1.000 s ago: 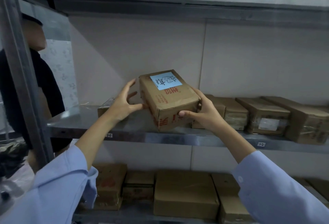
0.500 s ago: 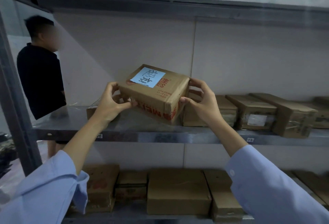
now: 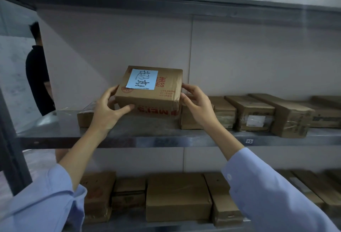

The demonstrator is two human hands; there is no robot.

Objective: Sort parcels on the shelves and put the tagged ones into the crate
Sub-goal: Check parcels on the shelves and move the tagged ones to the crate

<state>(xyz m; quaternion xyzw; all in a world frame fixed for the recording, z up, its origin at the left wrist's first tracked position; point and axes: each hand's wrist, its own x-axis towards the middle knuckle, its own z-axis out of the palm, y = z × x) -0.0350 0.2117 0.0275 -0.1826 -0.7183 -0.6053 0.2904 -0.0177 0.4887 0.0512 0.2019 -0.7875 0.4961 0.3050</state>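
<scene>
Turned square to the camera since a moment ago, the tagged parcel (image 3: 153,100) sits low over the middle shelf (image 3: 166,137), blue tag (image 3: 142,81) on top. At its left side the left hand (image 3: 108,110) grips it, thumb across the front; the right hand (image 3: 197,105) pinches its right edge. More parcels (image 3: 254,111) line the shelf rightward.
</scene>
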